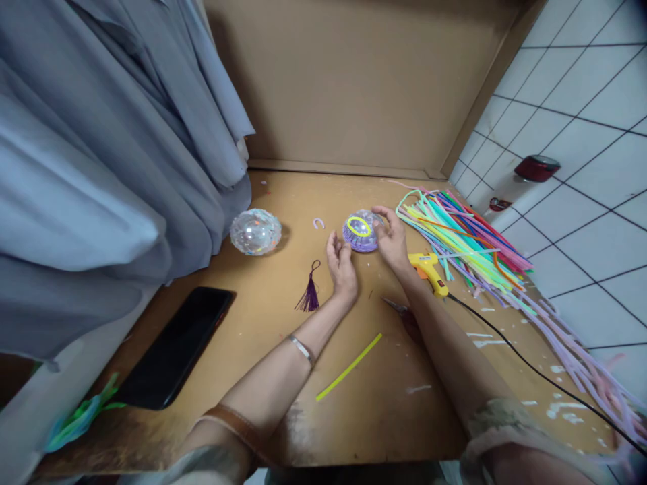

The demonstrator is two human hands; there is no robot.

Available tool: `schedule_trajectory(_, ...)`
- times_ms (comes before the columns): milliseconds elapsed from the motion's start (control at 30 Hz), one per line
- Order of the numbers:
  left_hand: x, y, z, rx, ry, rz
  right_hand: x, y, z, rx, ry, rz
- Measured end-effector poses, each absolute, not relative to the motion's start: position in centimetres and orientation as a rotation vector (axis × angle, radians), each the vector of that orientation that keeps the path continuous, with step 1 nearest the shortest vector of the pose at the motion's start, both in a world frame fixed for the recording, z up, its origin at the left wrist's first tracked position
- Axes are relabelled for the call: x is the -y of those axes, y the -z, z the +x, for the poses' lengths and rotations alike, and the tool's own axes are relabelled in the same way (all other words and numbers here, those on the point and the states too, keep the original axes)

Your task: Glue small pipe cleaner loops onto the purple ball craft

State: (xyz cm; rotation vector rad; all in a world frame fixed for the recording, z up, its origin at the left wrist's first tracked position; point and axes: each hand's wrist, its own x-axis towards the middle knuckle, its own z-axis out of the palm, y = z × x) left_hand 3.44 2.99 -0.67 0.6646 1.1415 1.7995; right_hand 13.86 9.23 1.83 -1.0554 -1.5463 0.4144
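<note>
A purple round piece [367, 246] with a yellow ring [359, 226] on its top rests on the wooden table [283, 431]. My right hand [392, 239] is at its right edge, fingers curved and apart, seemingly touching the rim. Just left of and below the piece is my left hand [342, 269], fingers loosely bent with nothing visible in them. A clear ball with coloured specks [255, 232] lies to the left. Between the ball and my left hand are a small pale curved strip [318, 223] and a dark purple tassel [309, 294].
Colourful fuzzy sticks [465, 236] pile up at the right beside a yellow glue gun [429, 271] with a black cord. Pointed scissors [397, 307] lie partly under my right forearm. A yellow stick [348, 368] is nearer me; a black phone [176, 347] is at left.
</note>
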Motion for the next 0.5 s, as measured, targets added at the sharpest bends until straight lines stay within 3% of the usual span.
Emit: schedule_trajectory(500,-3.9,2.2,3.5,-0.986,-1.822,0.837,-9.5,-2.1,14.6,1.520,-0.596,-1.070)
